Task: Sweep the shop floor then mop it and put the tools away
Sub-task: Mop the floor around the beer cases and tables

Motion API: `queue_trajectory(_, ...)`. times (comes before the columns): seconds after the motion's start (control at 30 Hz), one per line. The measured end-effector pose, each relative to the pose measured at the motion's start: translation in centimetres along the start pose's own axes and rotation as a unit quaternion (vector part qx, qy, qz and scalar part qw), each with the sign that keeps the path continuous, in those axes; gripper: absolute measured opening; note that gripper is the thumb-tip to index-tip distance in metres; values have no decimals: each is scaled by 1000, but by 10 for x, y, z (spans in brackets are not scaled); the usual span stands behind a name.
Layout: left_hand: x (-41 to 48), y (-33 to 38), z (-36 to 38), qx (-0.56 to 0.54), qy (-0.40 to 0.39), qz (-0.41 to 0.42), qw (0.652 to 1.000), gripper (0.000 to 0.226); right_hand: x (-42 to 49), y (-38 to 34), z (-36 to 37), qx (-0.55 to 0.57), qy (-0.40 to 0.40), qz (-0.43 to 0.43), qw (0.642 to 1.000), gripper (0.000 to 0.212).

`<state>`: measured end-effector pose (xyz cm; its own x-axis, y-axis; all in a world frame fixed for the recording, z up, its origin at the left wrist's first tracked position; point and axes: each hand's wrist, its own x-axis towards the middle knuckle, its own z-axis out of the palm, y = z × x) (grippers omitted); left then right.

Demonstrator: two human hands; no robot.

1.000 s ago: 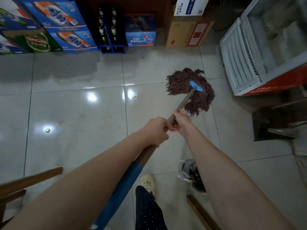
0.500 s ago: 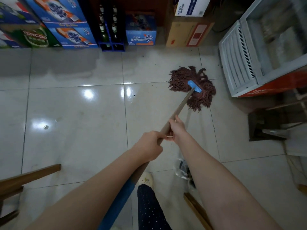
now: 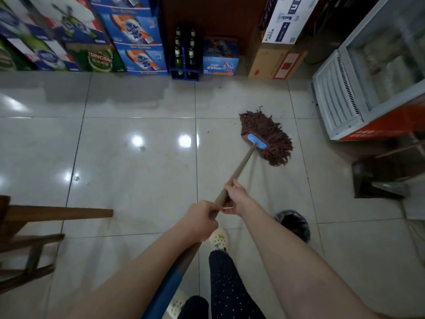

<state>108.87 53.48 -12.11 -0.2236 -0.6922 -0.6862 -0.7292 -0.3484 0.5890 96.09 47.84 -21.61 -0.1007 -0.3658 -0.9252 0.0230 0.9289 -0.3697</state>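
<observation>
1. Nearest us, a dark dotted trouser leg point(image 3: 227, 284) and a pale perforated shoe point(image 3: 219, 239) stand on the glossy white tiled floor point(image 3: 138, 176).
2. The left hand point(image 3: 201, 221) has its fingers curled round the long mop handle point(image 3: 241, 165), a tan shaft with a blue sleeve at its near end.
3. The right hand point(image 3: 238, 199) grips the same shaft just further along, close beside the left hand.
4. We note a brown wooden chair frame point(image 3: 57, 212) at the left and a black-lined bin point(image 3: 295, 223) beside the right forearm.
5. The brown string mop head point(image 3: 269, 132), with its blue clamp, lies flat on the tiles ahead and to the right, near the white chest freezer point(image 3: 345, 95).
6. Farthest away, blue and green beer cartons point(image 3: 140, 58) and a blue crate of dark bottles point(image 3: 184, 58) line the far edge of the floor.
</observation>
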Motion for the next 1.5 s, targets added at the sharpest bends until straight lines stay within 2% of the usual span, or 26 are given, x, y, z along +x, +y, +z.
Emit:
queue_trajectory(0.43, -144, -128, 37, -43, 49, -46, 997, 49, -68, 142, 103, -86, -34, 1, 996, 63)
queue_trajectory(0.73, -171, -148, 52, -64, 70, -68, 993, 47, -82, 170, 118, -112, -56, 7, 992, 63)
queue_trajectory(1.07, -124, -116, 55, -88, 88, -90, 988, 39, -42, 138, 88, -118, -64, -8, 991, 64)
queue_trajectory(1.5, 16, -9, 10, -81, 86, -71, 990, 37, 38, -11, 11, -123, -59, -17, 990, 66)
